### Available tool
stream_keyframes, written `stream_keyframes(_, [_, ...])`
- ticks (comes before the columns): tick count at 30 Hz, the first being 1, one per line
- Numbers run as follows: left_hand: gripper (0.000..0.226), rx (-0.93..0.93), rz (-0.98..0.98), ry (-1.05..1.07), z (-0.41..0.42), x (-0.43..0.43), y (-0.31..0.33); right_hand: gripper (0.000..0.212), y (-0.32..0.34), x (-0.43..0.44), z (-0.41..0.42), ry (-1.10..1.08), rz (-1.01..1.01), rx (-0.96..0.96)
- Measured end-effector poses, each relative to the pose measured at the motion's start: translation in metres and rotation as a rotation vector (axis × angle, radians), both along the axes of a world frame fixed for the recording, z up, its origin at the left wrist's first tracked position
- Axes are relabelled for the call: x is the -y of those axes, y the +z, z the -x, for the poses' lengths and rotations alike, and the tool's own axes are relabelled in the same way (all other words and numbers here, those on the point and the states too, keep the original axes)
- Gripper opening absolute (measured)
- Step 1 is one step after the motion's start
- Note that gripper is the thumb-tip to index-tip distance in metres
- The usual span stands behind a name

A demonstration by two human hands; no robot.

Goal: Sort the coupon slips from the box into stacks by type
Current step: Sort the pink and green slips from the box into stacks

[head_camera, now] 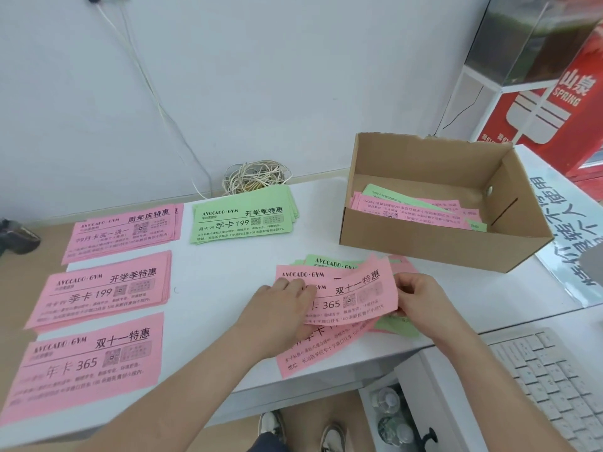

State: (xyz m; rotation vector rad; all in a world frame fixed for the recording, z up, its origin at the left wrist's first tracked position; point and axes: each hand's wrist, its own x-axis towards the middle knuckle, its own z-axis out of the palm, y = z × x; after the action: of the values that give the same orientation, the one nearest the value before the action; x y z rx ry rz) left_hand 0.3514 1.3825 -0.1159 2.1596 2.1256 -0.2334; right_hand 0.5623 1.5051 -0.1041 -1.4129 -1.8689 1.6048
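- The box point(434, 246) stands far right on the table point(222, 265), with slips point(411, 207) in it.
- A loose pile point(326, 350) lies just before the box.
- Three stacks point(104, 288) line the left edge, and a fourth stack point(243, 220) lies behind centre.

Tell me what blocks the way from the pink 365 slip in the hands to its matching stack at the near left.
Nothing visible blocks it. The left hand and right hand hold the pink 365 slip; only bare table lies between it and the matching stack at near left.
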Motion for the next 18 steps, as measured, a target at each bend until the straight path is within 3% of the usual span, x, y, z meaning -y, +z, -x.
stream_keyframes(4, [0.069,0.107,-0.026,0.055,0.006,0.006,-0.001,0.024,0.029,0.006,0.021,0.074,0.099,-0.283])
stream_keyframes(11, [0.043,0.247,-0.203,0.202,0.011,0.019,0.009,0.038,0.054,0.021,0.068,0.059,0.274,-0.550])
stream_keyframes(15, [0.013,0.542,-0.576,0.469,0.034,0.047,0.028,0.022,0.078,0.042,0.108,0.061,0.397,-0.689])
stream_keyframes(18, [0.021,0.660,-0.789,0.628,0.062,0.077,0.045,0.023,0.096,0.065,0.148,0.095,0.439,-0.757])
